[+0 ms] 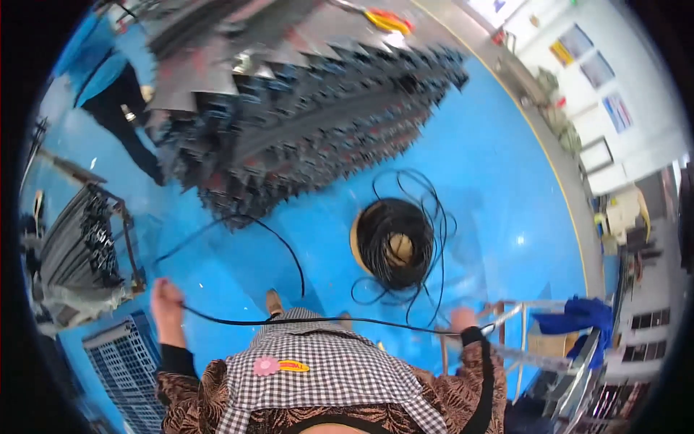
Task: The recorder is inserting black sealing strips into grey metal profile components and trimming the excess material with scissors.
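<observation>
We hold a black cable (325, 319) low across the front of our checked apron (318, 383), its long axis running left to right between our two hands. Our left hand (168, 302) is closed round the cable; our right hand (464, 318) looks closed on it too, though the fingers are too small and blurred to tell finely. Past the left hand the cable arcs away to the far side and bends back, its end near the middle of the blue floor (506, 202).

The relation that matters: the coil (394, 246) sits on the floor beyond the held span, far and a little left of our right hand, which is much the nearer one. Loose loops spill from its right and near sides toward that hand. Farther off stands a dark stack (318, 137).
</observation>
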### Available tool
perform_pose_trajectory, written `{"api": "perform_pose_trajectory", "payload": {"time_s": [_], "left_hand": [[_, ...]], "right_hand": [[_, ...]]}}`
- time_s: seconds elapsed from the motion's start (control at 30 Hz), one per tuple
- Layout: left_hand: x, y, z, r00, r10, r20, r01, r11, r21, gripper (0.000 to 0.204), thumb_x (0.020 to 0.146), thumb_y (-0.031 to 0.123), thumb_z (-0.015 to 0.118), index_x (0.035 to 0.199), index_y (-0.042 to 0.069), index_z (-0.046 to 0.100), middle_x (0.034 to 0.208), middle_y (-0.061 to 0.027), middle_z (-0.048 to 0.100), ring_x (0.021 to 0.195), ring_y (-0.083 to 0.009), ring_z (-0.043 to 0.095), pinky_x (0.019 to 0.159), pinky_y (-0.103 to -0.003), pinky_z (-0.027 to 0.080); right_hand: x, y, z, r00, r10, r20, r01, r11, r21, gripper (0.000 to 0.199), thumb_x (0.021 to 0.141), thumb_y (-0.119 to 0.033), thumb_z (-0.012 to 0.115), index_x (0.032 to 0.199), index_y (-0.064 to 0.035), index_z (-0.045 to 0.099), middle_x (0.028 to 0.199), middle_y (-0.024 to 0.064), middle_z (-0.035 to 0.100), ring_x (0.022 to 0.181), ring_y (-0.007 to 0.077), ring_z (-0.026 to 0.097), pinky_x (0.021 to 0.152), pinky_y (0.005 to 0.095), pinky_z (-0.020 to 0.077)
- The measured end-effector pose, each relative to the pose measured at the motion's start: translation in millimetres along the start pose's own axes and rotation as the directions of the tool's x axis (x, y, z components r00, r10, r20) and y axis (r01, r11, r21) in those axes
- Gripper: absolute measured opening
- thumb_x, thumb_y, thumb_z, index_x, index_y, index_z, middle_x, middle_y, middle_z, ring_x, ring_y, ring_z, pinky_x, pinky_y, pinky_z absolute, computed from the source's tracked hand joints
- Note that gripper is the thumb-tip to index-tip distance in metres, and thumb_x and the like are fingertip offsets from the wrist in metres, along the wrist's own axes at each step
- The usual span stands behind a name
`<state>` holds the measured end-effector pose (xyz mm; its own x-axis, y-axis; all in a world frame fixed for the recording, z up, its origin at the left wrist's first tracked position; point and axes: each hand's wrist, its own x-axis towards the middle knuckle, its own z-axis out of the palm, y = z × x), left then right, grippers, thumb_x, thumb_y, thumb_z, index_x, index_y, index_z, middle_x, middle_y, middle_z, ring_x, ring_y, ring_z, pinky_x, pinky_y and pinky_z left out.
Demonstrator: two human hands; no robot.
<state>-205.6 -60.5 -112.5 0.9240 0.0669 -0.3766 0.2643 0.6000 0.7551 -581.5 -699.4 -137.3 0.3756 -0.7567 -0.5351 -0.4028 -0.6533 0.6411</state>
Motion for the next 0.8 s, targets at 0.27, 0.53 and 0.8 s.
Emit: {"api": "perform_pose_trajectory", "payload": {"time_s": [0.27,0.53,0.8], "left_hand": [[-75.0,2.7,124.0,0.787,-0.449,0.423,-0.132,0.547,0.827,0.019,0.089,0.019,0.055,0.087,0.003,0.065,0.086,-0.0081,0.064,0.079,-0.0178,0.06,0.078,-0.03,0.049],[-28.7,78.8,128.9,0.624,-0.699,0.35,0.757,0.651,-0.051,0.027,0.088,0.023,0.056,0.095,-0.003,0.059,0.076,-0.0132,0.061,0.071,-0.0248,0.057,0.071,-0.036,0.047],[62.9,42.7,25.5,0.904,-0.421,0.078,0.41,0.797,-0.445,0.019,0.089,0.024,0.055,0.086,0.005,0.056,0.059,-0.0013,0.046,0.054,-0.0142,0.046,0.056,-0.03,0.041]], "right_hand": [[-228.5,-329.9,-385.6,0.28,-0.883,-0.376,-0.245,-0.444,0.862,0.036,0.092,-0.025,0.053,0.118,0.0002,0.051,0.101,0.014,0.063,0.088,0.0214,0.06,0.076,0.029,0.048],[-236.8,-308.8,-372.4,-0.086,-0.841,-0.534,0.846,-0.345,0.407,0.022,0.093,-0.027,0.05,0.087,-0.0055,0.052,0.068,0.0084,0.055,0.06,0.0203,0.053,0.056,0.0346,0.0406],[-116.5,-168.6,-303.1,0.378,-0.736,-0.561,0.922,0.357,0.153,0.027,0.088,-0.03,0.054,0.091,-0.0043,0.06,0.074,0.0149,0.061,0.065,0.035,0.057,0.06,0.0396,0.0439]]}}
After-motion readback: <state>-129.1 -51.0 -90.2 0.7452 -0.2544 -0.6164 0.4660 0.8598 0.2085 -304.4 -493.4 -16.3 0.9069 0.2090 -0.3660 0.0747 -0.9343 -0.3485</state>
